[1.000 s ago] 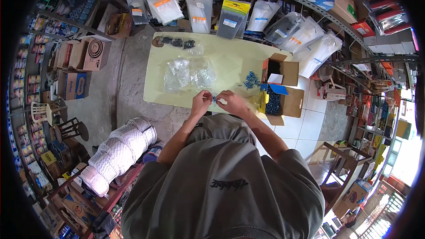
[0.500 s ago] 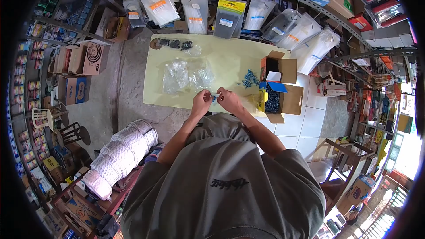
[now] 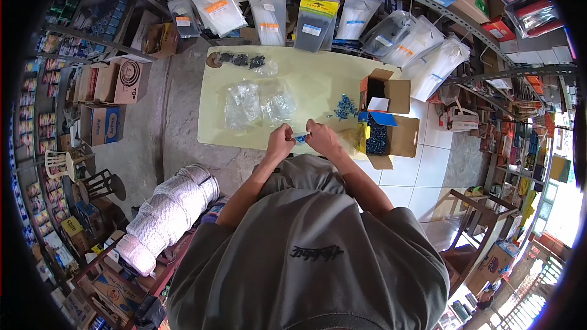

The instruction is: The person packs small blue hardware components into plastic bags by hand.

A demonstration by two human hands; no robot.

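My left hand point(image 3: 280, 141) and my right hand point(image 3: 320, 137) are close together at the near edge of the pale yellow table point(image 3: 238, 138). Between their pinched fingers is a small packet of blue pieces point(image 3: 299, 139), which looks like clear plastic; its exact outline is too small to make out. Clear plastic bags point(image 3: 260, 102) lie flat on the table beyond my left hand. A loose pile of small blue pieces, like screws point(image 3: 346, 107), lies beyond my right hand.
An open carton of dark blue pieces point(image 3: 376, 137) and another open carton of black pieces point(image 3: 375, 89) stand at the table's right side. Dark packets point(image 3: 243, 60) lie at the far left corner. Hanging bags of cable ties point(image 3: 315, 24) line the far shelf.
My right hand's fingers have shifted slightly at the packet, and the blue pieces now lie spread flatter between both hands. The pile and cartons look unchanged.
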